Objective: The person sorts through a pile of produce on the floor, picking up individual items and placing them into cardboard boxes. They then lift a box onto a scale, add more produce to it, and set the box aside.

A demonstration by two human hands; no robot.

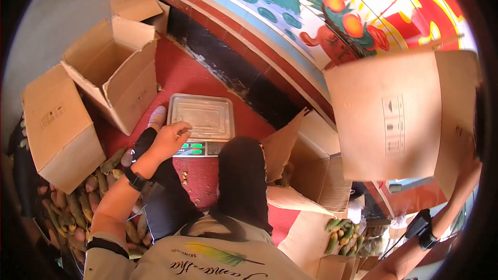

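Observation:
My left hand (174, 139) is over the near left edge of a digital scale (195, 149) with a metal tray (201, 116) on top. Its fingers are loosely bent and apart, with nothing visible between them. On the far right, my right hand (471, 162) grips the side of a large cardboard box (386, 116), which is raised; its fingertips are hidden at the dark edge of the view. The scale's display is lit green, and the scale stands on the red floor (199, 176) by my knees.
Open cardboard boxes (130, 91) and another box (59, 119) stand at the left, beside a pile of long green and pinkish vegetables (85, 205). Another open box (311, 168) is right of my knee. Green vegetables (342, 236) lie lower right. A painted wall (270, 0) runs behind.

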